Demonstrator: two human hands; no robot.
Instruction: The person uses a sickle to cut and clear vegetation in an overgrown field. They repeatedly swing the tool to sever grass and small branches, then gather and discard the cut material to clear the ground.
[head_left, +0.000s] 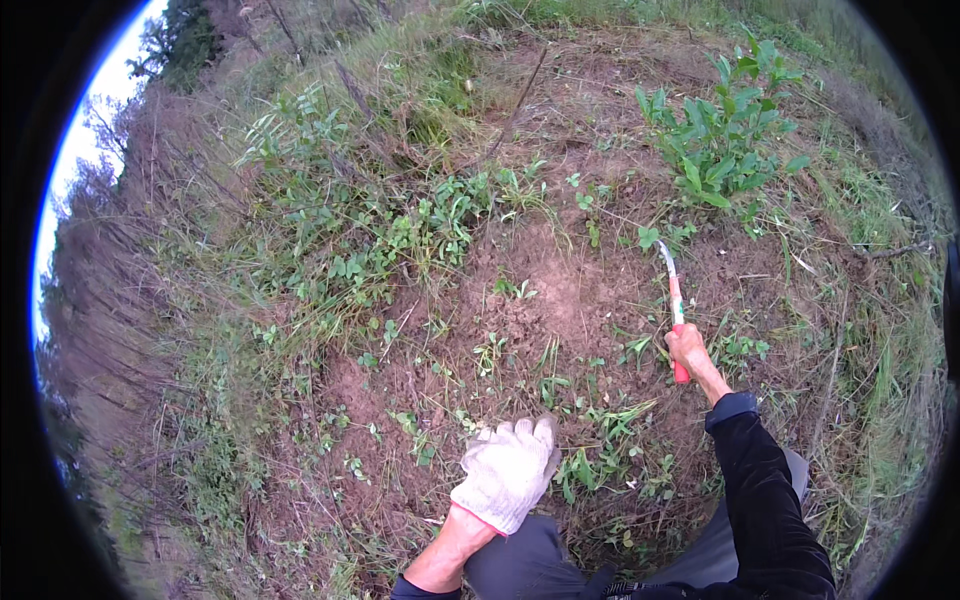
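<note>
My right hand (685, 346), bare, grips the red handle of a hand sickle (676, 298). The sickle points away from me, and its slim curved metal blade (667, 256) reaches over soil and low leaves. Closer to my body, my left hand (511, 469) wears a white knitted glove with a red cuff edge. Its fingers are curled down with the back of the glove uppermost, so whatever is under the palm is hidden. To the right of the glove, tufts of green weeds (581, 469) lie on the reddish-brown soil (551, 300).
A leafy green shrub (724, 142) stands beyond the sickle. Denser weeds (427, 217) and a slanting dry stick (519, 101) are ahead on the left. Tall grass (892, 420) borders the right side. My trousered knee (521, 562) is just below the glove.
</note>
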